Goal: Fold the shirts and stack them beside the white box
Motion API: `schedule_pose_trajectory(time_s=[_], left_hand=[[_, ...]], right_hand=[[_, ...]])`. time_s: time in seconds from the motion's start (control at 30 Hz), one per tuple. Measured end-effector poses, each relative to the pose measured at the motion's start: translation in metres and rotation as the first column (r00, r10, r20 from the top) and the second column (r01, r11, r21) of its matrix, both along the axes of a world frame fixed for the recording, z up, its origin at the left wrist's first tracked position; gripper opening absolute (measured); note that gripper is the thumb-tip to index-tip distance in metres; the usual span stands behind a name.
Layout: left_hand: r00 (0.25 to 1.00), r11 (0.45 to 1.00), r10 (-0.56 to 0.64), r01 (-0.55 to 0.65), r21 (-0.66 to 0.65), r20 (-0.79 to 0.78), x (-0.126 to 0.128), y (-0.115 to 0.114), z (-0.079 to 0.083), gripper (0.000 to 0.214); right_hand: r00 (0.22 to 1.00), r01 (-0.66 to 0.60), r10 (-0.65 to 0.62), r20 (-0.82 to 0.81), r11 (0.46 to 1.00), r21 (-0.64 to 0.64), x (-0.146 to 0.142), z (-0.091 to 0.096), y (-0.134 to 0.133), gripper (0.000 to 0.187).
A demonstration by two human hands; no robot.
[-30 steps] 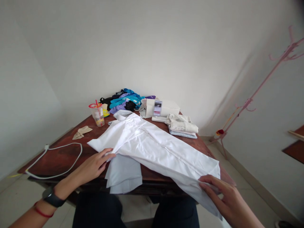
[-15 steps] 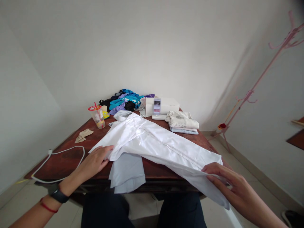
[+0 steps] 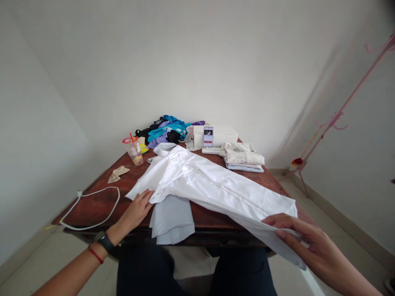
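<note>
A white shirt point(image 3: 212, 181) lies across the table, its collar at the far left and its lower part stretching toward the near right. A pale grey sleeve point(image 3: 173, 218) hangs over the table's front edge. My left hand point(image 3: 138, 209) rests with stretched fingers at the shirt's left edge, touching the cloth. At the right, my right hand point(image 3: 302, 238) pinches the shirt's near edge between thumb and fingers, and a flap of it droops below the tabletop.
At the back stand a heap of clothes point(image 3: 169, 129), a white box point(image 3: 225, 133) with a phone point(image 3: 208, 137) against it, and a folded stack point(image 3: 243, 156). A plastic cup point(image 3: 135, 152), beige cloth point(image 3: 118, 174) and white cable point(image 3: 89, 226) lie left. A pink rack point(image 3: 354, 96) stands right.
The whole view has shifted, so things sit a little farther right in the picture. Both hands stay at the same parts of the shirt, which looks almost unchanged.
</note>
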State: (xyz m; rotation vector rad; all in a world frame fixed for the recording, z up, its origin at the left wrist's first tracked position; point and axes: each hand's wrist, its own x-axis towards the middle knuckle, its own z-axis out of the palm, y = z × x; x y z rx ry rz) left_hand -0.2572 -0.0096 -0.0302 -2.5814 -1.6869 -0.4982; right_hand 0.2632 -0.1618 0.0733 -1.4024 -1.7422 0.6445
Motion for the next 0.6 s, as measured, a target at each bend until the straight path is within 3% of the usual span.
schedule_pose_trajectory(time_s=[0.17,0.3,0.47,0.6], left_hand=[[1.000,1.000,-0.010,0.010,0.017,-0.008,0.002,0.003,0.000,0.052],[0.998,0.996,-0.051,0.053,0.075,-0.025,0.000,0.008,0.011,0.054],[1.000,0.961,-0.009,0.007,0.276,0.008,-0.007,0.011,0.044,0.039],[1.000,0.946,-0.005,0.014,0.324,-0.028,-0.013,0.004,0.079,0.020]], right_hand=[[0.999,0.026,-0.027,0.036,0.999,0.036,0.003,0.001,0.001,0.036],[0.997,0.020,-0.023,0.076,0.999,0.040,0.000,0.003,0.003,0.037],[0.988,-0.014,0.005,0.157,0.998,0.059,0.011,-0.004,-0.006,0.032],[0.969,0.028,-0.034,0.244,0.999,0.025,0.032,-0.017,-0.031,0.029]])
